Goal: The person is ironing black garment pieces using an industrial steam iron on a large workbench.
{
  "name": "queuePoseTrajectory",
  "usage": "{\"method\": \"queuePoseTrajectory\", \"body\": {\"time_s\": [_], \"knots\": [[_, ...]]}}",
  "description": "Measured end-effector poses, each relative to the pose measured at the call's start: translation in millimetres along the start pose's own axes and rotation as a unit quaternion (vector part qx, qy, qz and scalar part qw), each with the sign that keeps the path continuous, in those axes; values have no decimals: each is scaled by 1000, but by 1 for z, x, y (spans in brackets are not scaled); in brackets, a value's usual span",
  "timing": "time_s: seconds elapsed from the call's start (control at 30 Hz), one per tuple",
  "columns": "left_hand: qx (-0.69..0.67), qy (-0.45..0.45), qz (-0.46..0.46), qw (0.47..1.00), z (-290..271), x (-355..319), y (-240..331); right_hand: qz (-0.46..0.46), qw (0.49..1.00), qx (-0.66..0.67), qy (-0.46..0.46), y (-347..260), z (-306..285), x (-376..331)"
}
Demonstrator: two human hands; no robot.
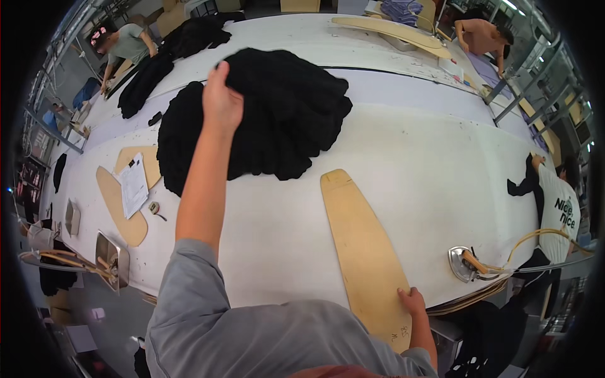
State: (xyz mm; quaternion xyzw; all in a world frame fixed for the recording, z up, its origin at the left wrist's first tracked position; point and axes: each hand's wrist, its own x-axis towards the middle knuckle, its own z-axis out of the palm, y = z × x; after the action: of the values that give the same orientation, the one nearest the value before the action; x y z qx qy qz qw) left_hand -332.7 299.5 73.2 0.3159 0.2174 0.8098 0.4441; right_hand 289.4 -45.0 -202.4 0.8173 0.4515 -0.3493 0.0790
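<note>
A large heap of black fabric [277,113], its folds rumpled, lies on the white table ahead of me. My left arm is stretched out over it, and my left hand [222,104] is closed on the upper layer of the black fabric; some of its fingers are hidden. Low on the right, my right hand [413,302] grips the edge of a long tapered wooden board [362,246]. The board slants across the table with its narrow rounded end away from me and its wide end against my body.
An iron [464,263] with a hose stands at the right edge, another iron [112,261] in a metal tray at the left. Papers [133,186] and a tape measure [154,206] lie by wooden boards [120,205]. Other people work around the table.
</note>
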Motion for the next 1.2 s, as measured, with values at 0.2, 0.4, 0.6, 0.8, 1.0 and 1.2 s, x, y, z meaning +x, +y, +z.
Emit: {"method": "queuePoseTrajectory", "body": {"time_s": [0.2,0.4,0.6,0.8,1.0,1.2], "knots": [[325,-97,112,934,104,-127,203,-150,977,137,-66,51,-33,23],[831,-179,-61,523,19,-375,95,-217,944,220,-117,41,-60,21],[720,-133,-338,591,-101,-590,-8,-272,942,189,-53,79,-61,11],[825,255,-173,474,-177,-599,32,-302,944,122,45,115,-80,-50],[759,390,-309,420,-227,-539,75,-272,959,65,53,110,-78,-113],[648,362,-95,663,-248,-478,73,-320,938,53,122,114,-69,-139]]}}
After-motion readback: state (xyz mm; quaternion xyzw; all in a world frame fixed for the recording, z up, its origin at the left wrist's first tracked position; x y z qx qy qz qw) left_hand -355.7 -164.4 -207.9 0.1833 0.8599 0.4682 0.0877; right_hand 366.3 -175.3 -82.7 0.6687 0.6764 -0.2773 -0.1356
